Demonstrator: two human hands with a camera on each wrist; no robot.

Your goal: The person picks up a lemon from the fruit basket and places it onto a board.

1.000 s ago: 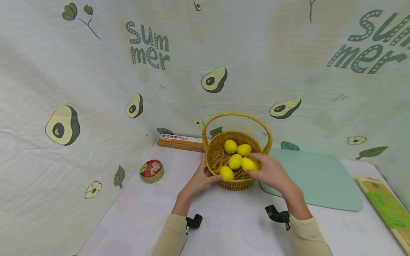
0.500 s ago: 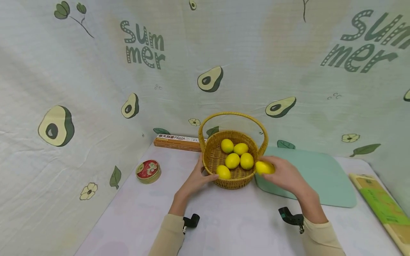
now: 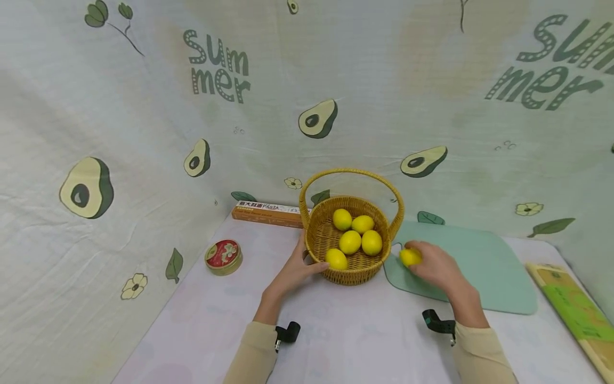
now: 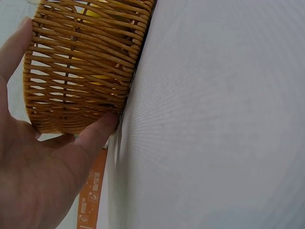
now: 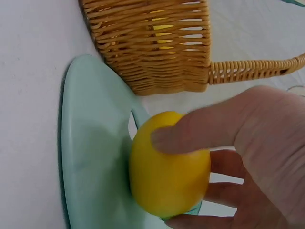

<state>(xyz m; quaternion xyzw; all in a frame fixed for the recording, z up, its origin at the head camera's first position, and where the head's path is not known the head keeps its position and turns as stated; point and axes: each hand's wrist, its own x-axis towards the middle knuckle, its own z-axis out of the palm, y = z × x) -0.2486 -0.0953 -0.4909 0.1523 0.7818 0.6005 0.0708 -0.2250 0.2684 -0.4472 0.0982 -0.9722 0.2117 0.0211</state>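
A wicker basket (image 3: pixel 357 276) with a tall arched handle stands near the back wall and holds several yellow lemons (image 3: pixel 350 242). My left hand (image 3: pixel 293 271) grips its left side, the thumb at the front rim; in the left wrist view the hand (image 4: pixel 43 176) spans the woven wall. To the right of the basket, my right hand (image 3: pixel 437 268) holds one lemon (image 3: pixel 410 257) low over the left end of a pale green cutting board (image 3: pixel 484 272). Thumb and fingers curl round this lemon (image 5: pixel 167 176) in the right wrist view; whether it touches the board I cannot tell.
A round red-and-gold tin (image 3: pixel 224 256) sits left of the basket. A long pasta box (image 3: pixel 268 215) lies along the back wall. At the right edge lies a long yellow-and-green package (image 3: pixel 578 312). Printed cloth walls (image 3: pixel 259 149) border the table's back and left.
My right hand has lifted a lemon out of the basket, carried it right past the rim and lowered it over the cutting board. My left hand has stayed at the basket.
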